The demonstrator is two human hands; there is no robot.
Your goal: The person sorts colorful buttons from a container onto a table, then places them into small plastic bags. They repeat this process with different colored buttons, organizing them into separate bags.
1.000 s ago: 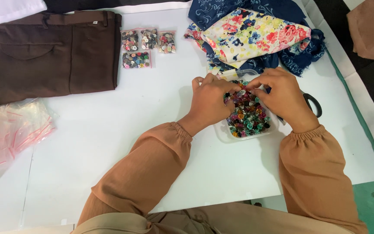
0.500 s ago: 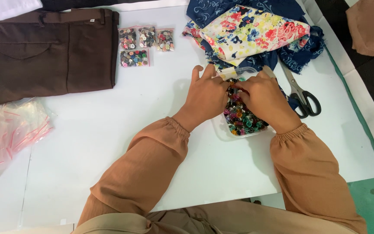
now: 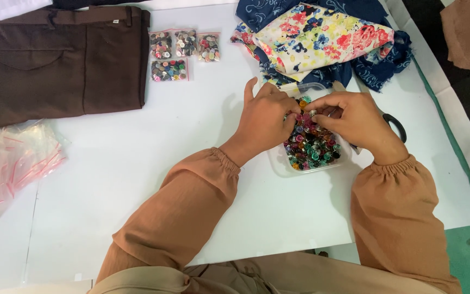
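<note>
Hovering over a clear plastic tray of mixed coloured buttons (image 3: 312, 147), both hands are seen close together at the tray's far end. The left hand (image 3: 265, 121) is curled, its fingertips (image 3: 288, 117) bent in towards the right hand; whether anything is pinched in that grip cannot be told. The right hand (image 3: 354, 121) is likewise curled, thumb and forefinger closed on a small silvery button (image 3: 312, 112) held just above the heap. Both arms are covered by tan gathered-cuff sleeves (image 3: 191, 207).

The tray is set on a white worktop (image 3: 137, 163). Just beyond the tray, a folded floral cotton cloth in yellow, red and blue (image 3: 322, 38) is laid over a dark blue patterned fabric (image 3: 379, 68). Just to the right of the tray, black-handled scissors (image 3: 395, 124) are partly hidden by the right hand. Beyond the tray and to its left, four small clear bags of sorted buttons (image 3: 178, 53) are grouped together. Farther left of the tray, dark brown folded trousers (image 3: 55, 60) are spread flat. Well to the left of the tray, at the worktop's edge, a loose pile of empty clear zip bags with red strips (image 3: 9, 163) is lying.
</note>
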